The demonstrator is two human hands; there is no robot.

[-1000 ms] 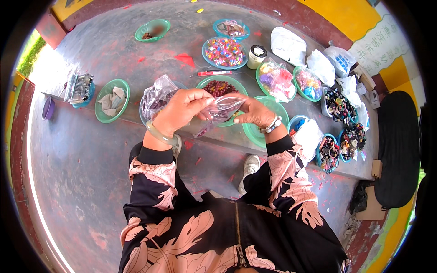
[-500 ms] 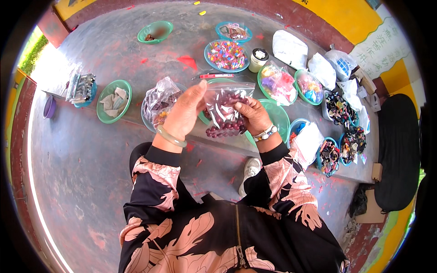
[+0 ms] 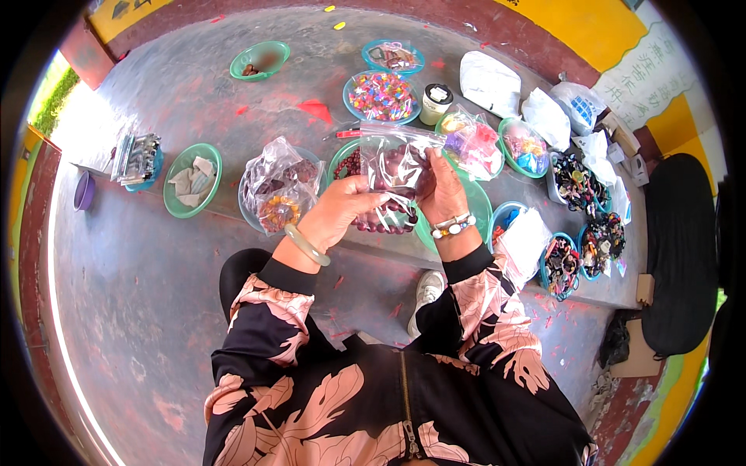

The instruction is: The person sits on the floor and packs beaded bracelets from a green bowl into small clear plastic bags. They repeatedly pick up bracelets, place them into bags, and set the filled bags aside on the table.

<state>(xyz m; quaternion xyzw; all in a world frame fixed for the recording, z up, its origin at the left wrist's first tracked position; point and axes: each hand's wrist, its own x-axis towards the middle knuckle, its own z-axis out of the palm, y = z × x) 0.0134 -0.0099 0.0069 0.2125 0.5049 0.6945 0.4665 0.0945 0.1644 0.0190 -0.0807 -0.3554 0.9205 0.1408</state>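
A clear zip bag hangs between my two hands, over the basins. Dark purple beaded bracelets show through its plastic, mostly near the bottom. My left hand grips the bag's lower left side, with the thumb laid across the front. At the upper right edge, my right hand pinches the plastic between thumb and fingers. Behind the bag sits a green basin with dark red beads. An empty-looking green basin is partly hidden by my right hand.
Left stand a basin of bagged beads, a green basin with cloths and a stack of packets. Ahead are a basin of colourful pieces and a lidded tub. Baskets of hair ties and white bags fill the right.
My left hand has dropped from the bag's upper left to its lower left, its thumb now across the front. My right hand has shifted up along the right edge, and the bag is more upright.
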